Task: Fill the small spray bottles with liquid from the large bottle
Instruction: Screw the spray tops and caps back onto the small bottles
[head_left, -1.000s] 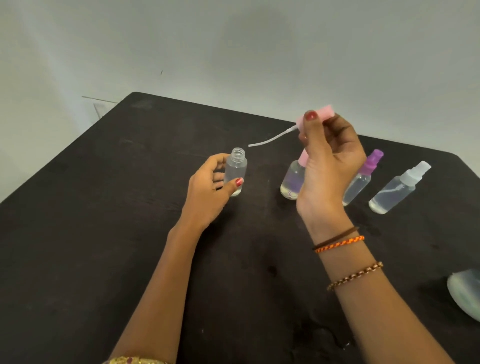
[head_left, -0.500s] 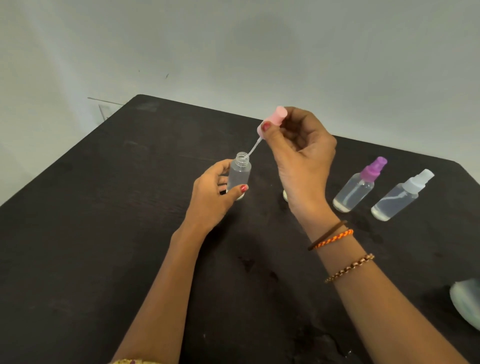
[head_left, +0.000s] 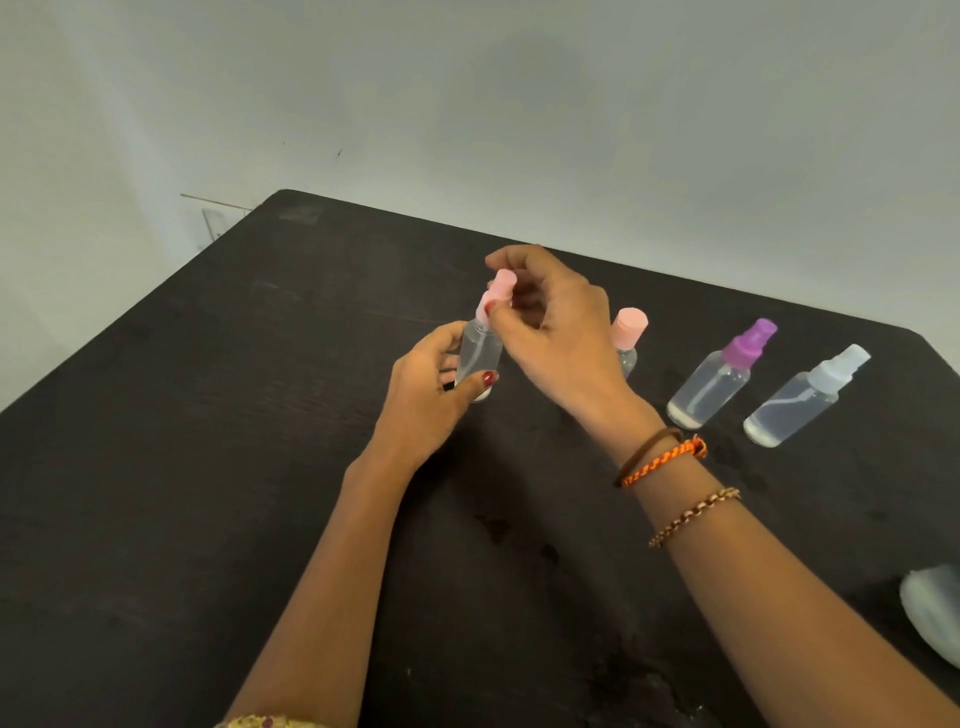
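Note:
My left hand (head_left: 423, 395) grips a small clear spray bottle (head_left: 479, 356) that stands on the black table (head_left: 208, 467). My right hand (head_left: 550, 327) pinches the pink spray cap (head_left: 496, 293), which sits on that bottle's neck with its tube inside. Just right of my right hand stands a second pink-capped bottle (head_left: 627, 332), partly hidden. Further right stand a purple-capped bottle (head_left: 719, 376) and a white-capped bottle (head_left: 802, 397), both holding clear liquid. The pale rounded shape of the large bottle (head_left: 932, 613) shows at the right edge, mostly cut off.
Wet spots (head_left: 519, 535) mark the table between my forearms, and more lie near the front edge. The table's far edge meets a pale wall (head_left: 467, 104). The table's left half holds nothing I can see.
My right hand lowered the pink cap from above, slid its tube into the open bottle, and now holds the cap on the neck. My left hand kept its grip on the bottle.

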